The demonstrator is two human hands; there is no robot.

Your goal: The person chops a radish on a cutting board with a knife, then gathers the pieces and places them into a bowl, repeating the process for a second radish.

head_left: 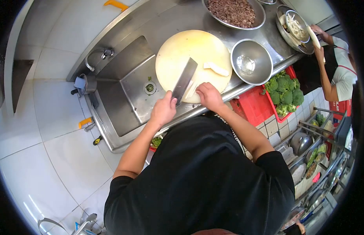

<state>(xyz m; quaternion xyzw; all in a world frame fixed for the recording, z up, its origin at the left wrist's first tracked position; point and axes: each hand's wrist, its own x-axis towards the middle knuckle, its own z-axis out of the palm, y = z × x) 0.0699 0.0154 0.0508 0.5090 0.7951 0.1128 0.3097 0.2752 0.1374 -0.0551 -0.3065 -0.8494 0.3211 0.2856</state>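
Note:
My left hand [164, 109] is wrapped round the handle of a cleaver [185, 80], its broad blade slanting up over the round cutting board [174, 51]. Just right of the blade lie thin strips of a white vegetable [191, 89], whose kind I cannot make out. My right hand [210, 96] rests at the board's near edge, fingers curled against the strips; the fingertips are partly hidden. Farther up on the board is a larger pale piece of the vegetable [216, 69], apart from both hands.
The board lies partly over a steel sink [123, 94]. Beside it stand a steel bowl [244, 74] and a bowl of chopped brown pieces [231, 11]. Broccoli [284, 90] fills a red crate at right. A co-worker [342, 70] holds a long white vegetable over another bowl.

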